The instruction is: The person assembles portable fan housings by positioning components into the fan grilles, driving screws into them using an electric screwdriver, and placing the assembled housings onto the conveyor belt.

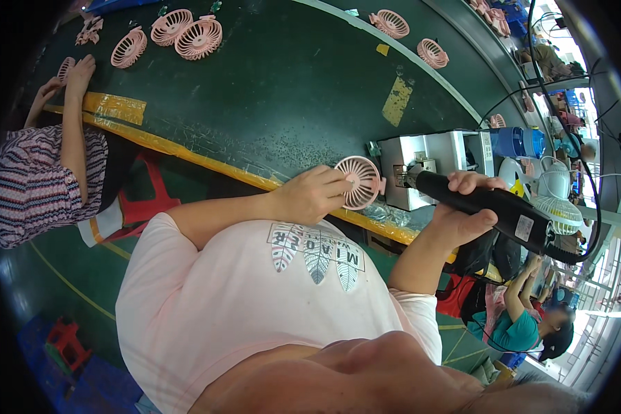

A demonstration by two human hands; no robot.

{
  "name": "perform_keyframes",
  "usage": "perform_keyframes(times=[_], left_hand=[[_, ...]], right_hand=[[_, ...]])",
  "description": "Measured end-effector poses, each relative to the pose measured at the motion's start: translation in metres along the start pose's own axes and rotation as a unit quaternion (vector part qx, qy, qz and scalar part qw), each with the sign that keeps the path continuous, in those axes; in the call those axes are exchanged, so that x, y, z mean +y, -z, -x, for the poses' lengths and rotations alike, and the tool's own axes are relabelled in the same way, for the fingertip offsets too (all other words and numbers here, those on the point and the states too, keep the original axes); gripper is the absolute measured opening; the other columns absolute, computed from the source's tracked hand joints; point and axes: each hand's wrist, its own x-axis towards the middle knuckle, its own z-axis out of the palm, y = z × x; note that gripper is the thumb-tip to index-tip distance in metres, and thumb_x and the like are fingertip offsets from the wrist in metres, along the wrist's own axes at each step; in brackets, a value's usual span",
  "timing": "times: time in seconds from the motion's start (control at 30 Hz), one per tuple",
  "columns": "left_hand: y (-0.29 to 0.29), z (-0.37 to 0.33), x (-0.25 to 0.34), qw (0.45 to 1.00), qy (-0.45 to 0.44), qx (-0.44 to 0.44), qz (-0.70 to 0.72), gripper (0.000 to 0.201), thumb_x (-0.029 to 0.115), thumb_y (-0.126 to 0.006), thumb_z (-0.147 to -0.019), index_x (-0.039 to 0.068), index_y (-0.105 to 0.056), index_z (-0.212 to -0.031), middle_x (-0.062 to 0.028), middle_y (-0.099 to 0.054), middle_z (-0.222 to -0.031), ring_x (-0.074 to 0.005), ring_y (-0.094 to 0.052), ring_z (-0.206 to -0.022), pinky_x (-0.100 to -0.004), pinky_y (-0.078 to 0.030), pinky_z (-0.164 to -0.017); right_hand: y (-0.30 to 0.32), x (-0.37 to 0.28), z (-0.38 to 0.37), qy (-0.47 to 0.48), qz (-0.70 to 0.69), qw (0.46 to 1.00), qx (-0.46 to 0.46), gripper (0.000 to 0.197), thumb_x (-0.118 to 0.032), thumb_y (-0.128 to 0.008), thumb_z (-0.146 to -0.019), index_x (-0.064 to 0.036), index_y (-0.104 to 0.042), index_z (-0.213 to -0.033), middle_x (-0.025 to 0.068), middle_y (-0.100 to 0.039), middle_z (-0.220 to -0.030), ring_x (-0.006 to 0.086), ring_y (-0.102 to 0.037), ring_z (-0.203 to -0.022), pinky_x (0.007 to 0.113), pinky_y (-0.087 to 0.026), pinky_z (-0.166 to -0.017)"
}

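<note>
My left hand (309, 196) pinches the rim of a round pink fan head (357, 182) with a slatted grille, held at the near edge of the green work table. In my right hand (470, 200) is a black electric screwdriver (490, 210), lying nearly level, with a cable at its back end. The screwdriver's tip points at the front of a metal box that looks like a screw feeder (431, 165), just right of the fan head. Whether the tip touches the box I cannot tell.
Several pink fan heads (199, 38) lie farther up the green table (255, 96). At the left, a co-worker's hands (76, 77) hold another. Blue containers (514, 143) and a white fan (559, 193) stand beyond the feeder. Another person (514, 321) sits at the right.
</note>
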Motion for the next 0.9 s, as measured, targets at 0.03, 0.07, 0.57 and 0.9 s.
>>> perform_keyframes(times=[0.03, 0.07, 0.57, 0.9], left_hand=[[0.000, -0.001, 0.001, 1.000, -0.015, -0.005, 0.013, 0.013, 0.005, -0.054, -0.064, 0.000, -0.058, -0.075, -0.0119, -0.054, -0.099, -0.0237, -0.050, -0.093, -0.0328, -0.039, -0.075], [0.000, -0.001, 0.001, 0.999, -0.029, -0.011, 0.027, 0.014, 0.004, -0.055, -0.064, -0.001, -0.058, -0.076, -0.0119, -0.054, -0.100, -0.0243, -0.050, -0.094, -0.0337, -0.040, -0.076], [-0.001, -0.002, -0.001, 0.998, -0.047, 0.005, -0.027, 0.015, 0.011, -0.052, -0.067, 0.001, -0.058, -0.077, -0.0084, -0.055, -0.099, -0.0182, -0.051, -0.094, -0.0282, -0.040, -0.071], [-0.004, 0.004, -0.003, 0.999, -0.051, -0.010, -0.012, 0.012, 0.010, -0.053, -0.066, 0.003, -0.058, -0.074, -0.0089, -0.056, -0.102, -0.0199, -0.053, -0.086, -0.0306, -0.041, -0.071]], right_hand=[[0.000, 0.000, 0.000, -0.015, 0.004, 1.000, 0.000, 0.060, -0.058, -0.062, -0.067, -0.0104, -0.048, -0.100, 0.0042, -0.050, -0.066, 0.0176, -0.048, -0.059, 0.031, -0.040, -0.062], [-0.003, 0.002, 0.002, -0.016, 0.003, 1.000, -0.002, 0.060, -0.058, -0.062, -0.067, -0.0104, -0.048, -0.100, 0.0042, -0.050, -0.066, 0.0176, -0.048, -0.059, 0.031, -0.040, -0.062], [-0.045, 0.040, 0.033, -0.130, -0.032, 0.988, -0.075, 0.062, -0.044, -0.072, -0.064, -0.0011, -0.043, -0.096, 0.0082, -0.050, -0.063, 0.0208, -0.051, -0.056, 0.033, -0.044, -0.057], [-0.039, 0.044, 0.039, -0.156, -0.142, 0.974, -0.087, 0.063, -0.029, -0.080, -0.059, 0.0020, -0.044, -0.100, 0.0093, -0.053, -0.068, 0.0188, -0.054, -0.062, 0.030, -0.046, -0.060]])
